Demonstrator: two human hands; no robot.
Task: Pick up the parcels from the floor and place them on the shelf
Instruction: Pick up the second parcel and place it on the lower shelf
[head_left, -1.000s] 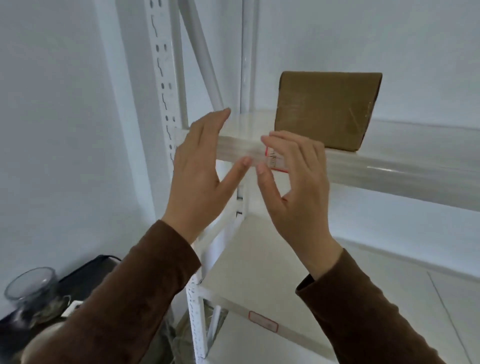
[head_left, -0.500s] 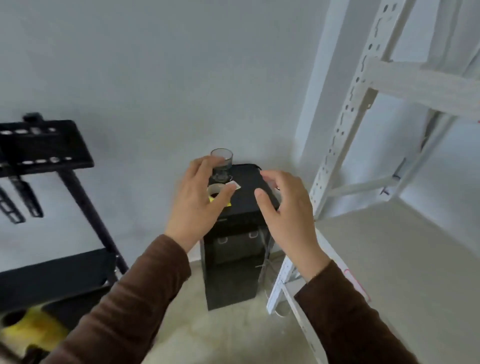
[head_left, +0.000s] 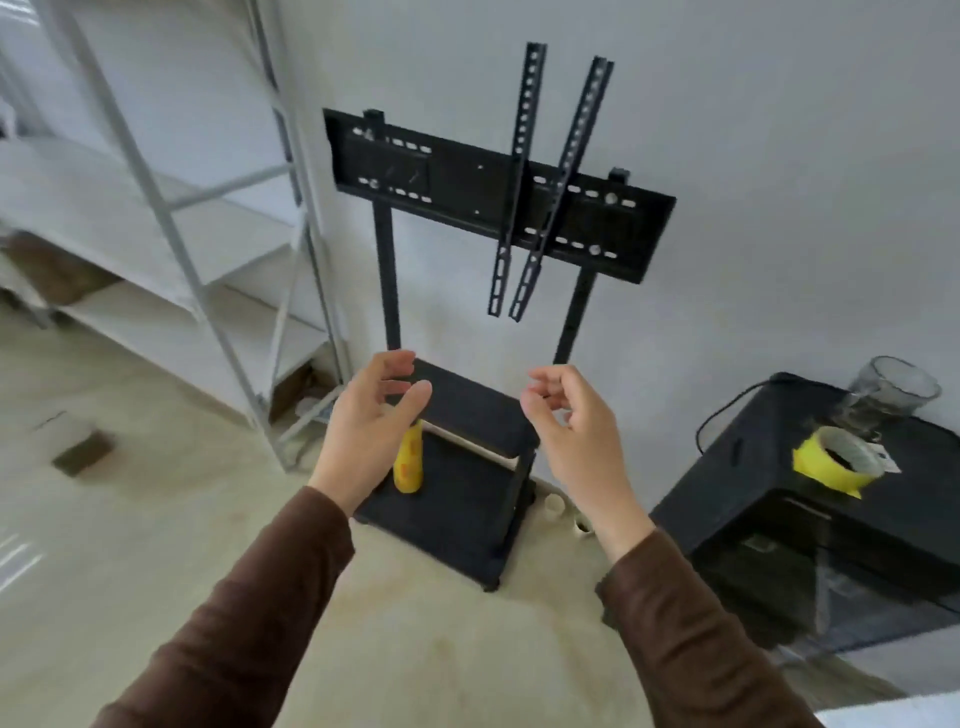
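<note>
parcel (head_left: 83, 451) on floor, far left | hands (head_left: 363, 431) (head_left: 576, 431) empty (no grip)

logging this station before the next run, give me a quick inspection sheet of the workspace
surface: pale floor, stained in places.
job's things: one small parcel on the floor at left; a brown parcel, blurred, on the white shelf rack.
clutter: yellow bottle on the black TV stand; yellow tape roll and glass jar on the black cabinet.
grippers: left hand and right hand raised, fingers loosely curled, both empty.
cables: black cable at the cabinet's left edge.
surroundings: plain white wall.
</note>
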